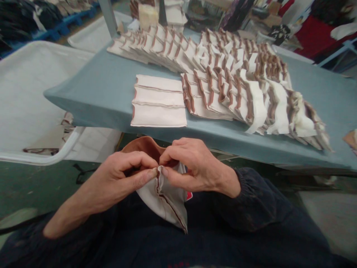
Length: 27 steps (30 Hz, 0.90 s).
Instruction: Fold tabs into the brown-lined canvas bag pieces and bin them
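Note:
Between both hands, close to my body, is a sewn leather-like piece [152, 195], off-white on the side facing me and brown on the other side, with a dark seam running down it. My left hand [126, 176] pinches its upper edge at the seam between thumb and fingers. From the other side my right hand [192, 165] pinches the same edge, the two thumbs nearly touching. The piece hangs down from there and tapers to a corner. A small red patch shows beside it, below my right hand.
On the blue-covered table [92, 93] ahead, a flat seamed panel [158, 100] lies near the front edge. Overlapping rows of similar brown-and-white pieces [212, 93] spread to the right, some with white strips [256, 104]. A large white bin [30, 100] stands at the left.

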Available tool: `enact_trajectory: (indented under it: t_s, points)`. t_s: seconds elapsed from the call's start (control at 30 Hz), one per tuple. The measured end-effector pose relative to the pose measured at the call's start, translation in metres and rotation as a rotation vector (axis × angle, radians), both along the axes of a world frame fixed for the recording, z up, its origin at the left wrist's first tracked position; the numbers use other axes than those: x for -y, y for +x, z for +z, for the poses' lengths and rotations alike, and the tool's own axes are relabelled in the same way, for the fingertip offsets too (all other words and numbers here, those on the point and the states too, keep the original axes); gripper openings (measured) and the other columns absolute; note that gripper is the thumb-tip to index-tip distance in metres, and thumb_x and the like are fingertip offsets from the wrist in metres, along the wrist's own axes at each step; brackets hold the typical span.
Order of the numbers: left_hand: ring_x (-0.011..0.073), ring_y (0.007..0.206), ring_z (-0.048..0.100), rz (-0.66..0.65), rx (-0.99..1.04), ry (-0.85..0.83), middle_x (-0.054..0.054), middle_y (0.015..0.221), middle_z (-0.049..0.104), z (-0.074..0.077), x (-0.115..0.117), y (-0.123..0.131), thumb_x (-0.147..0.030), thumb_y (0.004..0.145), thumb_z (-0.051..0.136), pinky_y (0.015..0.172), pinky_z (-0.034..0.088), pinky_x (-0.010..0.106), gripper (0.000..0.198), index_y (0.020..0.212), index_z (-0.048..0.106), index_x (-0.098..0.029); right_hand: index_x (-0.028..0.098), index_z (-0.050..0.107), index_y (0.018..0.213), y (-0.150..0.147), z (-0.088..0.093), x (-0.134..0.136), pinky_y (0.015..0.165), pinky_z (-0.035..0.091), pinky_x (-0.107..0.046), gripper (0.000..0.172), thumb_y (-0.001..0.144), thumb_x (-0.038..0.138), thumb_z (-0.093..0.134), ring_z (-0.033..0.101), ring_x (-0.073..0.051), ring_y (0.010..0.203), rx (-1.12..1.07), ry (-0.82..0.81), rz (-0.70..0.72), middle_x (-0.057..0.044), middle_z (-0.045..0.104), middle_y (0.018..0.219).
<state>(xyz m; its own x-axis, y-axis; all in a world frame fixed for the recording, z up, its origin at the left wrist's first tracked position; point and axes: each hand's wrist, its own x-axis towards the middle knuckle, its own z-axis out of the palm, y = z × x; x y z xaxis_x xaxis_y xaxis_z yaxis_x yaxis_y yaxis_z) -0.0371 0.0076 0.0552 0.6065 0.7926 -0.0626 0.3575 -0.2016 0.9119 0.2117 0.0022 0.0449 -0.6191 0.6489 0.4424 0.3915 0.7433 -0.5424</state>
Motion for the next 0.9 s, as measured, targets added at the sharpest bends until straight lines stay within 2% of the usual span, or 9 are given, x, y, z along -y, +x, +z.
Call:
enact_trajectory:
  t_s: [0.1, 0.27, 0.4, 0.7, 0.8, 0.9]
  points:
    - [0.0142, 0.062, 0.059, 0.011, -0.015, -0.001, -0.001, 0.069, 0.070, -0.003, 0.001, 0.000, -0.038, 0.099, 0.070, 0.056, 0.043, 0.022, 0.026, 0.086, 0.083, -0.020, 0.023, 0.068, 0.092, -0.002, 0.000, 0.001, 0.071, 0.040, -0.033, 0.015, 0.103, 0.022, 0.058, 0.059, -0.017, 0.066, 0.066, -0.001, -0.026, 0.002, 0.069, 0.070]
    - [0.0110, 0.054, 0.046, 0.082, -0.019, 0.017, -0.005, 0.061, 0.054, -0.005, 0.002, 0.006, -0.033, 0.093, 0.069, 0.049, 0.035, 0.022, 0.023, 0.074, 0.074, -0.020, 0.022, 0.069, 0.091, -0.006, -0.002, 0.001, 0.070, 0.037, -0.035, 0.020, 0.103, 0.022, 0.054, 0.057, -0.018, 0.065, 0.123, 0.019, -0.041, 0.001, 0.067, 0.069]
    - [0.0099, 0.052, 0.043, 0.102, -0.007, 0.028, -0.006, 0.059, 0.052, -0.003, 0.001, 0.010, -0.032, 0.089, 0.067, 0.047, 0.033, 0.021, 0.022, 0.070, 0.069, -0.021, 0.023, 0.067, 0.089, -0.007, -0.003, 0.000, 0.071, 0.038, -0.036, 0.020, 0.103, 0.023, 0.053, 0.057, -0.019, 0.067, 0.099, -0.005, -0.019, 0.001, 0.065, 0.069]
    - [0.0099, 0.053, 0.044, 0.063, -0.083, 0.087, -0.007, 0.060, 0.052, -0.001, -0.002, 0.009, -0.030, 0.089, 0.064, 0.049, 0.033, 0.021, 0.025, 0.066, 0.060, -0.022, 0.023, 0.064, 0.087, -0.011, -0.003, 0.001, 0.072, 0.040, -0.036, 0.019, 0.101, 0.023, 0.051, 0.055, -0.019, 0.065, 0.119, 0.017, -0.010, 0.000, 0.064, 0.070]
    - [0.0117, 0.056, 0.049, 0.057, -0.132, 0.079, -0.005, 0.062, 0.058, 0.003, -0.004, 0.008, -0.033, 0.091, 0.064, 0.051, 0.036, 0.022, 0.025, 0.069, 0.065, -0.021, 0.022, 0.063, 0.087, -0.014, -0.003, 0.001, 0.070, 0.037, -0.037, 0.015, 0.097, 0.024, 0.053, 0.053, -0.020, 0.064, 0.174, 0.053, -0.046, 0.000, 0.062, 0.068]
    - [0.0150, 0.061, 0.060, 0.045, -0.169, 0.093, -0.002, 0.068, 0.071, 0.007, -0.006, 0.007, -0.036, 0.094, 0.063, 0.057, 0.042, 0.024, 0.024, 0.078, 0.074, -0.021, 0.022, 0.064, 0.087, -0.016, -0.005, 0.000, 0.070, 0.036, -0.038, 0.016, 0.097, 0.024, 0.052, 0.053, -0.021, 0.064, 0.222, 0.070, -0.084, 0.000, 0.062, 0.068]
